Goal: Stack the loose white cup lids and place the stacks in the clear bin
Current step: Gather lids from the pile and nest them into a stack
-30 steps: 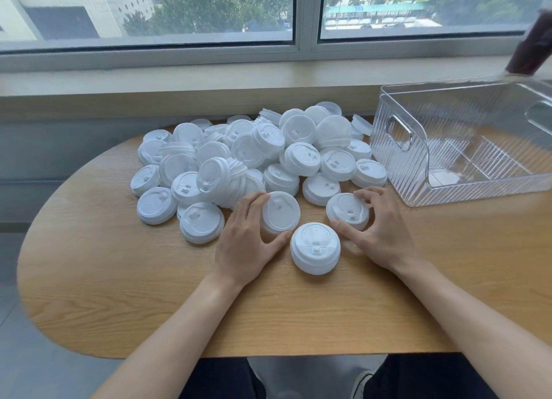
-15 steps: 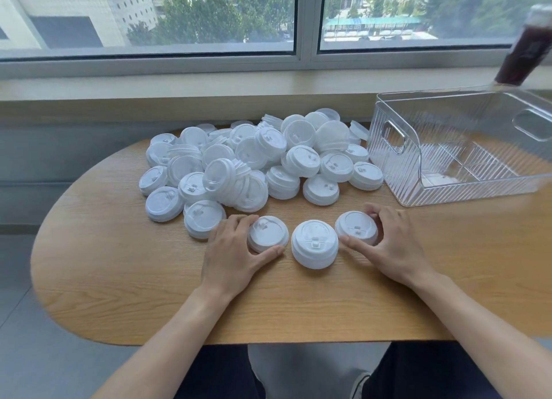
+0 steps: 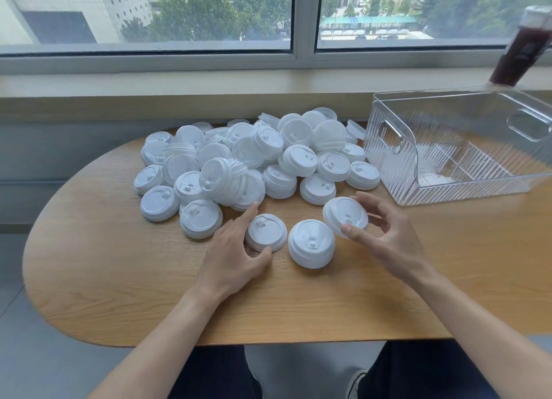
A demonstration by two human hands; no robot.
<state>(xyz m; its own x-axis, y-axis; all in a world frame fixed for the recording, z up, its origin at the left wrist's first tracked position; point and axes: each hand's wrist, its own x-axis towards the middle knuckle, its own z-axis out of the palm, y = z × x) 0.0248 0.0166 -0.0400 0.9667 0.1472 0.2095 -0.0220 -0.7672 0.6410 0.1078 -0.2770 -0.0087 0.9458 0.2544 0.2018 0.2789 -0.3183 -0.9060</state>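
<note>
A heap of loose white cup lids (image 3: 254,159) covers the far middle of the wooden table (image 3: 119,279). Nearer me stands a short stack of lids (image 3: 310,243). My right hand (image 3: 388,237) pinches one white lid (image 3: 345,216), tilted and lifted just off the table, right of the stack. My left hand (image 3: 236,249) grips another lid (image 3: 265,231) lying flat on the table left of the stack, thumb at its near edge, forefinger stretched along its far left. The clear bin (image 3: 391,171) stands at the right with a lid or two showing through its ribbed wall.
A cup of dark drink with a white lid (image 3: 522,46) stands on the window sill behind the bin. The table's rounded left end and near edge lie close to my arms. Bare wood shows in front of the stack.
My right hand has lifted and tilted its lid off the table. My left hand still holds its lid on the table, forefinger now stretched out. The camera has tipped up a little.
</note>
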